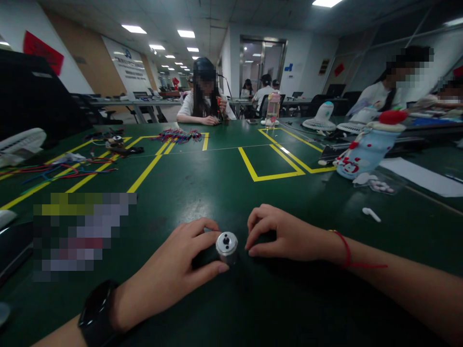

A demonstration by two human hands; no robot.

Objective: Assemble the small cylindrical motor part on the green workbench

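A small silver metal cylinder (pixel 226 245) with a dark hole in its top stands on the green table (pixel 231 188) close in front of me. My left hand (pixel 177 267) curls around it from the left, thumb and fingers touching its side. A black watch sits on that wrist. My right hand (pixel 280 233) rests on the table just right of the cylinder, fingers bent under, with nothing visible in it; a red string is tied at its wrist.
Yellow tape lines (pixel 269 166) mark the table. Coloured wires (pixel 54 171) lie at the left and more wires (pixel 177 136) farther back. A light blue bottle (pixel 365 149), a white earbud (pixel 371 214) and paper (pixel 423 176) sit at the right. People work at the far side.
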